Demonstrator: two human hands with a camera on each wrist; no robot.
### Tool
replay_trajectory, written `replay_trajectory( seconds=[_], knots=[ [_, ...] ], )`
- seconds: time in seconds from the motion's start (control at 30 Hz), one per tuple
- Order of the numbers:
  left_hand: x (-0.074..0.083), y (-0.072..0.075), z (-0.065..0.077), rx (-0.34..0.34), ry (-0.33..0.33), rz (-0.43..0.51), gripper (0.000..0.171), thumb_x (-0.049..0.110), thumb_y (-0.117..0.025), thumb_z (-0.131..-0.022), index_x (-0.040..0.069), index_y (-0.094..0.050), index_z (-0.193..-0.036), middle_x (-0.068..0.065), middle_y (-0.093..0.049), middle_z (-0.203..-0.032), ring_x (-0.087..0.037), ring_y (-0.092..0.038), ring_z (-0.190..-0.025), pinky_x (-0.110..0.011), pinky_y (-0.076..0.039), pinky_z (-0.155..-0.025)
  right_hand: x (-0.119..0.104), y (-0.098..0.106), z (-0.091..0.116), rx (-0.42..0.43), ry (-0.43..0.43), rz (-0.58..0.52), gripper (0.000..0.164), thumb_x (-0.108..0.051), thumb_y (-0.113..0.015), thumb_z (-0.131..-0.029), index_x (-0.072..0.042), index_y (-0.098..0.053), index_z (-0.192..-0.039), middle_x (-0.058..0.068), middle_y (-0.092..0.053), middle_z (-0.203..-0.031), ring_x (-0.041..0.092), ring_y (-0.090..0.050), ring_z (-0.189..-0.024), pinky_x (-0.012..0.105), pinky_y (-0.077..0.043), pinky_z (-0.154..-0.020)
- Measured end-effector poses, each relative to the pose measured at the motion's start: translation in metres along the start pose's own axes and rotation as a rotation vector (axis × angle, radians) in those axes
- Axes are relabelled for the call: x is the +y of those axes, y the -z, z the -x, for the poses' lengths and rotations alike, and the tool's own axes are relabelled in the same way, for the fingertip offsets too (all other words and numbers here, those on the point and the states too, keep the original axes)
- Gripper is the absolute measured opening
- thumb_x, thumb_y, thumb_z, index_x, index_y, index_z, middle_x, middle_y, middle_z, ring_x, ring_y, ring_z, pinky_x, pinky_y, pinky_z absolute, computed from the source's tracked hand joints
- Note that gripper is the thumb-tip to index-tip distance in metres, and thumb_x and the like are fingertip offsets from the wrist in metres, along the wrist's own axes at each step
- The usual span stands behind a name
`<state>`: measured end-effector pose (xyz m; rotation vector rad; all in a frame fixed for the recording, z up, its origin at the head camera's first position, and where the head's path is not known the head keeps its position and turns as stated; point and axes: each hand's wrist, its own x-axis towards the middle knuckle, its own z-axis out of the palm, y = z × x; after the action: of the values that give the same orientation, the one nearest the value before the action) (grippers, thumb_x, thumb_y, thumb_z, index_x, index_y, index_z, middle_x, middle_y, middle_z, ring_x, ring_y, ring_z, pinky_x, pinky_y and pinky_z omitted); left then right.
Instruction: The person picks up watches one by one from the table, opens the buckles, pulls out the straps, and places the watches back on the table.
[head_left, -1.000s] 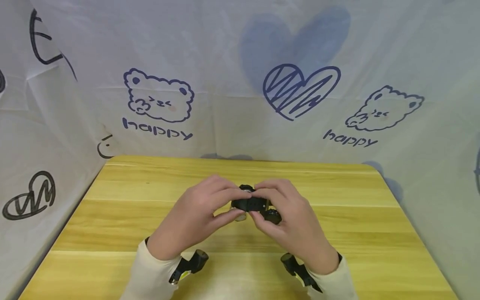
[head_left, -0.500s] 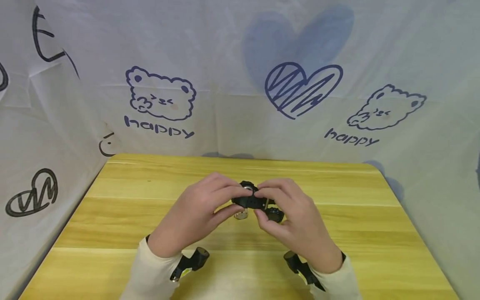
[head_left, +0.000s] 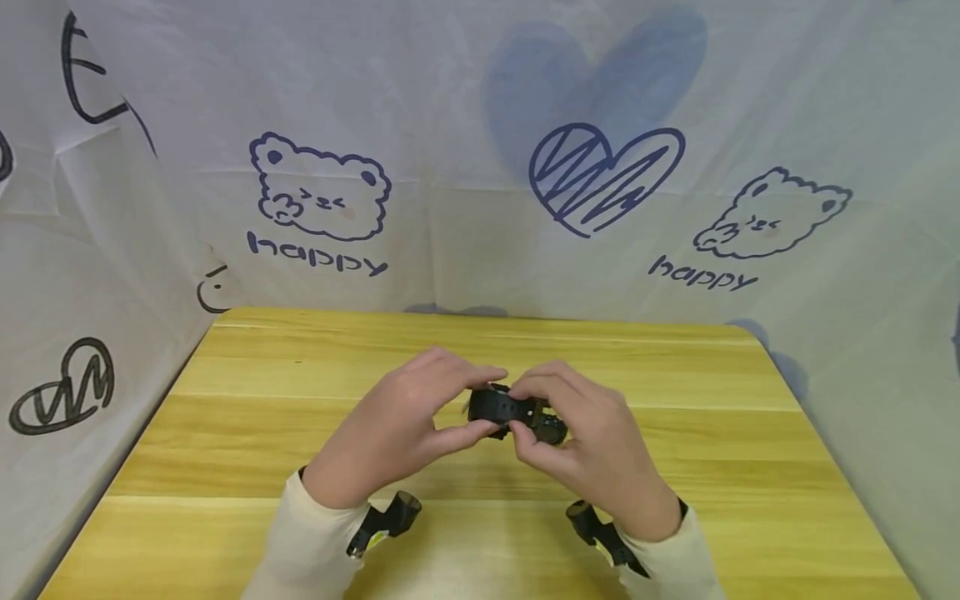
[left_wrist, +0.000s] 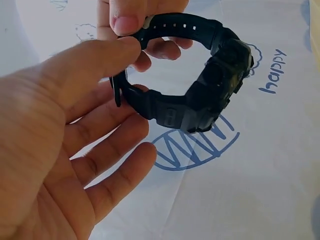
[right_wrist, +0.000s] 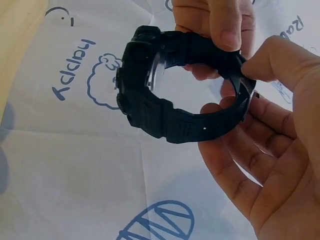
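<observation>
A black wristwatch point(head_left: 497, 407) with a chunky case is held up between both hands, its strap bent round into a loop. My left hand point(head_left: 408, 408) has thumb and index finger on the strap's left part, the other fingers spread loosely in the left wrist view. My right hand point(head_left: 592, 437) pinches the strap near its buckle point(head_left: 537, 412). The watch case point(left_wrist: 222, 82) points away from the palms; in the left wrist view, holes line the upper strap. Beyond the right thumb, a second dark round watch point(head_left: 552, 430) shows partly, overlapped by the fingers.
Under the hands lies a light wood-grain table point(head_left: 300, 450). A white cloth point(head_left: 442, 108) with drawn bears and hearts hangs behind it and along the sides. Black camera mounts point(head_left: 390, 517) stick out from both wrists over the table.
The held watch has turned, so its strap now faces the head camera more and the case shows less. The left index finger has lifted and straightened. A small silvery object beneath is now hidden.
</observation>
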<state>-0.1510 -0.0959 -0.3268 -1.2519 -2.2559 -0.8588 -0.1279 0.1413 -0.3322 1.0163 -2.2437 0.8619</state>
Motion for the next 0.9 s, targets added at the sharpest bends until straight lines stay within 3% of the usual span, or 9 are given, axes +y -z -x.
replay_trajectory(
  seconds=[0.2, 0.57, 0.9],
  knots=[
    [-0.0022, -0.0036, -0.0004, -0.007, 0.016, -0.009, 0.03, 0.025, -0.085, -0.088, 0.012, -0.075, -0.113, 0.006, -0.073, -0.104, -0.011, -0.065, -0.101, -0.029, -0.056, -0.088, 0.0013, -0.0029, -0.0006, -0.014, -0.004, 0.023, 0.021, -0.01, -0.072, -0.085, -0.008, -0.067, -0.106, 0.002, -0.069, -0.105, 0.012, -0.067, -0.083, 0.024, -0.058, -0.068],
    [-0.005, -0.0057, -0.0021, -0.036, 0.012, -0.002, 0.025, 0.026, -0.08, -0.092, 0.014, -0.074, -0.114, 0.008, -0.073, -0.105, -0.009, -0.065, -0.098, -0.029, -0.056, -0.088, 0.0044, -0.0043, -0.0005, -0.037, -0.026, -0.007, 0.022, -0.009, -0.07, -0.084, -0.009, -0.065, -0.106, 0.002, -0.067, -0.105, 0.01, -0.067, -0.081, 0.023, -0.059, -0.07],
    [-0.0074, -0.0047, -0.0002, -0.033, 0.034, 0.014, 0.027, 0.023, -0.084, -0.088, 0.012, -0.074, -0.11, 0.005, -0.072, -0.102, -0.008, -0.065, -0.093, -0.027, -0.057, -0.084, 0.0076, -0.0024, 0.0018, -0.068, -0.049, -0.026, 0.023, -0.008, -0.07, -0.083, -0.012, -0.064, -0.105, -0.001, -0.066, -0.104, 0.008, -0.064, -0.076, 0.024, -0.059, -0.067]
  ],
)
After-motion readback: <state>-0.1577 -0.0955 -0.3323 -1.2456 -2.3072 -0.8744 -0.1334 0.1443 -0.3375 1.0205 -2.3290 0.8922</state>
